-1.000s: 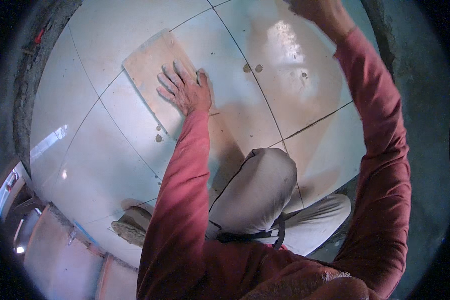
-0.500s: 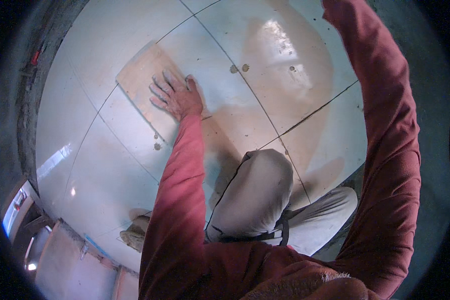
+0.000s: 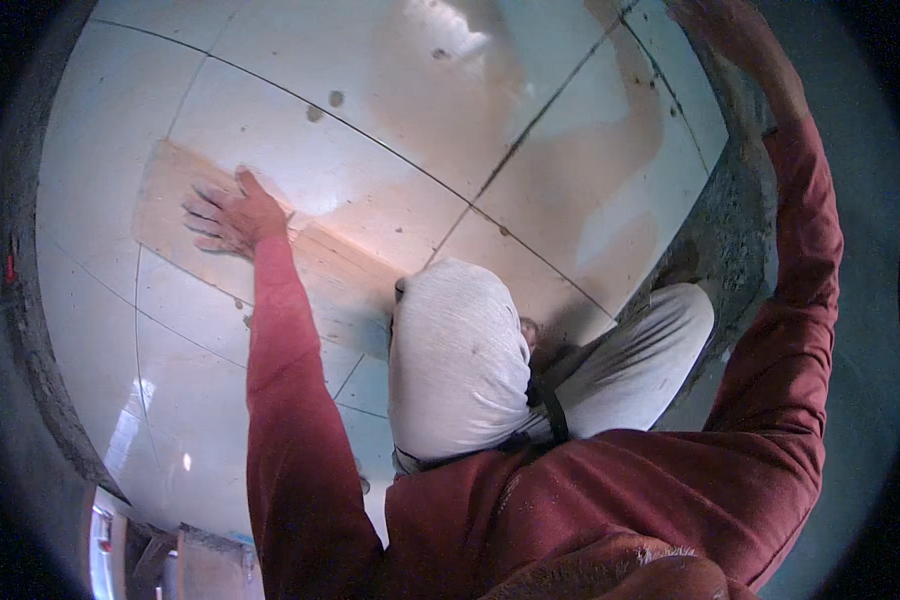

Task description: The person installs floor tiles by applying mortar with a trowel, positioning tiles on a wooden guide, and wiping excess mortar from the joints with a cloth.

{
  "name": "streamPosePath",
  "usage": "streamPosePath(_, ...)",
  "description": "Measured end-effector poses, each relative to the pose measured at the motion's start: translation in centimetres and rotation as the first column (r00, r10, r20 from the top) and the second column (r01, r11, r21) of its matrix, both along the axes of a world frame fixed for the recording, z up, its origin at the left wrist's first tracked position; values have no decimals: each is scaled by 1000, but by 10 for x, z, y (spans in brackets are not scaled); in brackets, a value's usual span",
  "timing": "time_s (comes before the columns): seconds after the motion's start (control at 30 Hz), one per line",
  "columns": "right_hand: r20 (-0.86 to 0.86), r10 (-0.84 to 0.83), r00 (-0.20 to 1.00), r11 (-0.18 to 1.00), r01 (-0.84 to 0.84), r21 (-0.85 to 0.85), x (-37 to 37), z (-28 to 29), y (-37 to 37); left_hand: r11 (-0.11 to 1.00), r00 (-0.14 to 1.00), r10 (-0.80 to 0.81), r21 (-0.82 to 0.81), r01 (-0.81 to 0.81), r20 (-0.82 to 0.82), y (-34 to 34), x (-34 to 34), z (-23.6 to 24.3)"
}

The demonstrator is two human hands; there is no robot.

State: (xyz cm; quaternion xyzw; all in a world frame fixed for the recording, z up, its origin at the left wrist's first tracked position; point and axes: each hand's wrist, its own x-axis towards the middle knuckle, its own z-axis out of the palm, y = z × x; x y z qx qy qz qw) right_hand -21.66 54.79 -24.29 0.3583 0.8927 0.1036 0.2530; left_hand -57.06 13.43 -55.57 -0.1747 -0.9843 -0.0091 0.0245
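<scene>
A flat, light-brown board (image 3: 335,270) lies on the glossy pale tiles (image 3: 300,60), its near right end running up to my bent knee. My left hand (image 3: 238,215) rests palm down on the board's far left part, fingers spread and dusted with pale powder. It grips nothing. At the top right, my right hand (image 3: 722,28) is lifted and stretched far out, past the tiles' right side. The frame's edge cuts off its fingers, so whether it holds anything cannot be seen.
Dark joint lines (image 3: 400,155) run between the tiles. Round grey spots (image 3: 337,98) dot the surface. A rough dark strip (image 3: 720,240) borders the tiles at right. My grey-trousered knee (image 3: 460,350) is close to the board. A small red object (image 3: 11,267) lies at far left.
The view has turned, so the tile lines slant differently. More of the board shows, toward my knee. My right hand has come partly into view at the top right; my left stays on the board.
</scene>
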Motion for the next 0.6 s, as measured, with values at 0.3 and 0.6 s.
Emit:
streamPosePath(0.3, -313, -574, 757, 804, 449, -390, 175, -43, -117, 1000, 997, -10, 24, 8, 73, 15, -4, -6)
streamPosePath(0.6, -317, -906, -279, 342, -42, -939, 183, -137, -195, 999, 999, 5, 35, -7, 44, 5, -1, 5)
